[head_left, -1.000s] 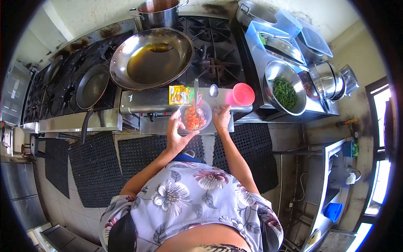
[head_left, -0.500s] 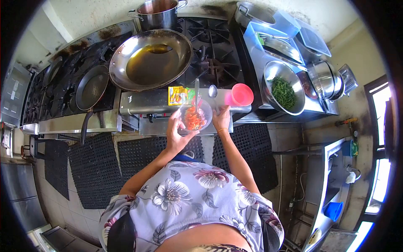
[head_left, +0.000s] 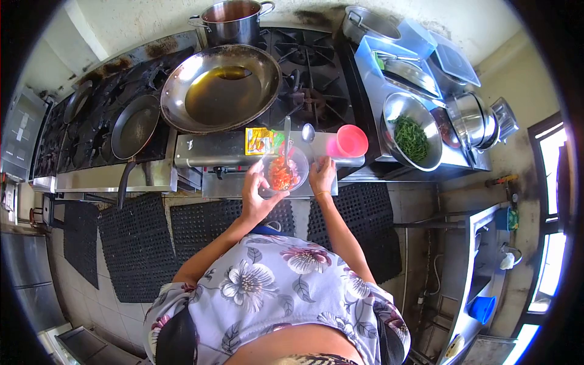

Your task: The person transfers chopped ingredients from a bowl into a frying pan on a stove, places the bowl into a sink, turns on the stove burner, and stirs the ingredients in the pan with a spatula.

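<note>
My left hand (head_left: 259,193) is closed around the side of a clear plastic bowl (head_left: 302,180). Chopped tomato (head_left: 280,177) and pale pinkish pieces, perhaps onion, fill part of it. A metal spoon (head_left: 287,137) stands in the bowl, its handle pointing up and away. Just right of the bowl, my right hand (head_left: 323,177) rests at the front edge of the steel ledge (head_left: 210,149), fingers loosely bent and a little apart, with nothing visible in them. Beyond that hand lie a second spoon (head_left: 308,133) and a pink cup (head_left: 353,141). A yellow seasoning packet (head_left: 259,141) sits behind the bowl.
A wide pan of oil (head_left: 222,97) sits on the stove, with a tall pot (head_left: 230,23) behind it and a frying pan (head_left: 135,126) to the left. At right are a steel bowl of green leaves (head_left: 411,139), a blue bin (head_left: 372,58) and stacked metal bowls (head_left: 468,115).
The view has shifted very slightly. My left hand still holds the bowl, and my right hand has moved slightly at the ledge's edge, its fingers a bit lower.
</note>
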Available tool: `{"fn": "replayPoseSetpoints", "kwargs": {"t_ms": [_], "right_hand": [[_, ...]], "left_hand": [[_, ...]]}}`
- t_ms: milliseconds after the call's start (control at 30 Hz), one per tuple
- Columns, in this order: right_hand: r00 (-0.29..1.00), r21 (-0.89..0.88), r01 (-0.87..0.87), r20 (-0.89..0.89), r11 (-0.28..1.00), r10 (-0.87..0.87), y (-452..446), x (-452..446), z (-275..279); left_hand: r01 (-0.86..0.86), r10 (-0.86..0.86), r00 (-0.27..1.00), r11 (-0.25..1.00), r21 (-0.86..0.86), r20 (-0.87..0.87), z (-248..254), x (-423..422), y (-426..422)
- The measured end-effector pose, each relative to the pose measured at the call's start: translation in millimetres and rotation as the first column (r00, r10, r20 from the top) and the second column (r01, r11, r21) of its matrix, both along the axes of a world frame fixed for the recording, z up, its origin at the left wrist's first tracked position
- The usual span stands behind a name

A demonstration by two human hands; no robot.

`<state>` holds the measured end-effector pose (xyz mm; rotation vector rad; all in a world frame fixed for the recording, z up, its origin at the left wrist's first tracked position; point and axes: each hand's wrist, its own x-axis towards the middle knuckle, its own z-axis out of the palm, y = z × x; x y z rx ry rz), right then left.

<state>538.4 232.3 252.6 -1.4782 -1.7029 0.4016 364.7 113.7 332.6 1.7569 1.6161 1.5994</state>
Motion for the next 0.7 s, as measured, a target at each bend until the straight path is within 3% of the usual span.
{"fn": "replayPoseSetpoints", "kwargs": {"t_ms": [100, 300, 400, 500, 600, 700], "right_hand": [[1.0, 0.005, -0.021, 0.003, 1.0, 0.021, 3.0, -3.6, 3.2], [1.0, 0.029, 0.021, -0.011, 0.999, -0.02, -0.5, -6.5, 9.6], [0.999, -0.048, 0.049, -0.014, 0.998, -0.05, -4.0, -7.1, 16.4], [0.992, 0.02, 0.088, 0.094, 0.996, -0.09, -9.0, -7.2, 24.5], [0.988, 0.142, 0.107, 0.092, 0.984, -0.121, -14.9, -7.2, 34.8], [0.994, 0.245, 0.103, -0.002, 0.964, -0.106, -19.3, -7.0, 55.3]], "left_hand": [[-0.013, 0.015, 0.999, 0.999, 0.048, -0.049, -3.3, -2.4, 1.8], [-0.025, 0.025, 1.0, 1.0, -0.016, -0.01, -2.1, -2.5, -1.9], [-0.022, 0.022, 1.0, 1.0, 0.01, -0.018, -0.1, -3.3, -2.7], [-0.016, 0.019, 0.999, 0.998, 0.067, -0.04, 0.4, -4.2, -2.9], [-0.002, 0.003, 1.0, 0.997, 0.071, -0.022, 3.2, -4.5, -5.1], [0.016, -0.018, 0.994, 1.0, 0.019, 0.106, 13.0, -0.7, -11.6]]}}
